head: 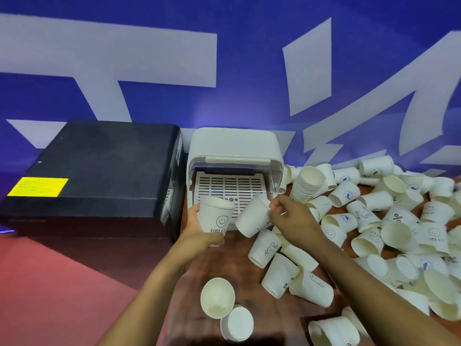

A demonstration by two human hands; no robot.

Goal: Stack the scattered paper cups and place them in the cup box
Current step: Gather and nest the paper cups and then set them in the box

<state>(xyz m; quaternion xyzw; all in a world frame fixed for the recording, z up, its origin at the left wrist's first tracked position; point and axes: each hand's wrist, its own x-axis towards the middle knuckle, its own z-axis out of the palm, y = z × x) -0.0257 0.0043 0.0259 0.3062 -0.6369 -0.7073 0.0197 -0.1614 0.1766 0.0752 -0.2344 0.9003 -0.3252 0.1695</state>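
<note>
My left hand grips an upright white paper cup with a smiley and "HELLO" print. My right hand pinches the rim of a plain white cup, tilted with its base toward the left cup. Both are held in front of the white cup box, whose clear lid is raised and whose slotted tray shows inside. A stack of several nested cups leans just right of the box. Many loose cups lie scattered over the brown table to the right.
A black box with a yellow label stands left of the cup box. Two cups lie near the table's front edge. The red floor shows at lower left. A blue and white wall rises behind.
</note>
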